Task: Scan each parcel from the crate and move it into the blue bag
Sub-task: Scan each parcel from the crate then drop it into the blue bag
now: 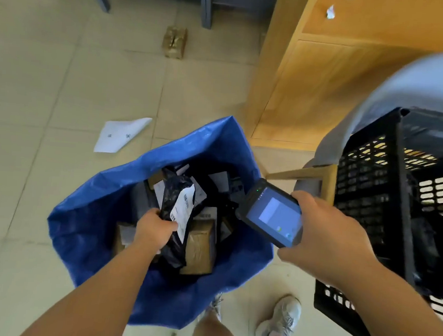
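Clutter first: black crate (pixel 370 204) sits at 3 o'clock of the blue bag (pixel 102 212), with a wooden frame (pixel 306 173) between them at about 2. The wooden cabinet (pixel 313 82) is out at 1. On the tiled floor, a loose white sheet (pixel 120 134) lies at 10 and a small brown taped package (pixel 174 41) far out at 12, both well apart from the bag. Shoes (pixel 280 321) at 6, near the bag's edge. Inside the bag a brown box (pixel 200 245) and other dark, white-labelled parcels are piled directly under my load. With my left hand (pixel 156 229) I grip the black poly parcel (pixel 173 190) by its 9 o'clock edge, fingers curled round it, over the bag's open mouth. Long axis runs roughly 12 to 6; white label (pixel 183 209) faces up and toward 3. With my right hand (pixel 326 227) I hold the scanner (pixel 274 216), fingers wrapped round it, screen up, nose pointing to 10 at the parcel, overhanging the bag rim at 3. Scanner and parcel are apart.
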The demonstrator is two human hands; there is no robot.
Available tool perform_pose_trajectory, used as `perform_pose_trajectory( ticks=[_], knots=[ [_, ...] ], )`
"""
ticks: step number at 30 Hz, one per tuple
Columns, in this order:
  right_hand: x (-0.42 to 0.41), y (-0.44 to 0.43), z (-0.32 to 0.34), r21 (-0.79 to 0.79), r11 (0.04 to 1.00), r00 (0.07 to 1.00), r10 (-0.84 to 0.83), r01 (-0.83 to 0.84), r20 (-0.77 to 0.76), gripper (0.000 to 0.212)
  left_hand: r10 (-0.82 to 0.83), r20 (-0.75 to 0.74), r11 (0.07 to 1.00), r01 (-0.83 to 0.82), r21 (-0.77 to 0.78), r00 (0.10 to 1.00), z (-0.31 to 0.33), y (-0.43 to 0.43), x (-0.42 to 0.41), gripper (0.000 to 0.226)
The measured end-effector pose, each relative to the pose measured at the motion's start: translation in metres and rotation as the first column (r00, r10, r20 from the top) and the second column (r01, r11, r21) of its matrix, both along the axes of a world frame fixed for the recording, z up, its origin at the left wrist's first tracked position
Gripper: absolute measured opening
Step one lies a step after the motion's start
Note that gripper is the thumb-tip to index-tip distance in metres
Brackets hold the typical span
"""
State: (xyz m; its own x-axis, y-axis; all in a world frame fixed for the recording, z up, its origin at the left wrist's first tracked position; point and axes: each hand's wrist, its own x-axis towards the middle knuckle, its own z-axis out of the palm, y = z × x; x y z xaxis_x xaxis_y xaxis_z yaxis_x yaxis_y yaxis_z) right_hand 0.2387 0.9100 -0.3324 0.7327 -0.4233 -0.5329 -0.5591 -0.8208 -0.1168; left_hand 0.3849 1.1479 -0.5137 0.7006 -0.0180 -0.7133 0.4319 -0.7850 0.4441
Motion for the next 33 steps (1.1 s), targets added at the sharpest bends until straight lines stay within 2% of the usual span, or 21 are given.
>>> perform_pose_trajectory(
  ticks=[3,7,9,12,15,24,27,33],
  knots=[
    [0.017,0.002,-0.025,-0.032,0.999,1.0,-0.009,0.008,-0.005,0.07,0.003,-0.003,0.998,-0.004,-0.056,1.0,-0.042,-0.004,0.022,0.031],
    [0.024,0.006,-0.051,-0.061,0.998,1.0,-0.021,0.02,-0.02,0.076,0.015,0.074,0.996,-0.008,-0.093,0.997,-0.088,-0.015,0.035,0.041],
    [0.024,0.01,-0.06,-0.054,0.998,0.999,-0.032,0.031,-0.028,0.078,-0.04,0.075,0.999,0.042,-0.024,0.996,-0.106,-0.017,0.033,0.046],
    [0.023,0.015,-0.07,-0.042,0.998,0.998,-0.037,0.035,-0.056,0.078,-0.201,0.009,0.971,0.198,0.134,0.98,-0.125,-0.009,0.023,0.055],
    [0.02,0.018,-0.069,-0.028,0.999,0.995,-0.037,0.034,-0.091,0.077,-0.255,-0.03,0.956,0.256,0.145,0.967,-0.129,0.001,0.015,0.054],
    [0.007,0.018,-0.01,-0.026,0.998,0.998,-0.053,0.052,-0.039,0.078,-0.365,-0.016,0.922,0.364,0.136,0.931,-0.055,0.008,0.008,0.031],
    [-0.004,0.015,0.021,-0.027,0.997,0.997,-0.071,0.071,0.021,0.075,-0.376,0.033,0.921,0.37,0.12,0.926,-0.013,-0.006,0.003,0.031],
    [-0.047,-0.012,0.082,-0.044,0.995,0.991,-0.079,0.084,0.105,0.088,-0.454,0.195,0.891,0.446,0.086,0.869,0.082,-0.055,-0.024,0.035]
  ],
)
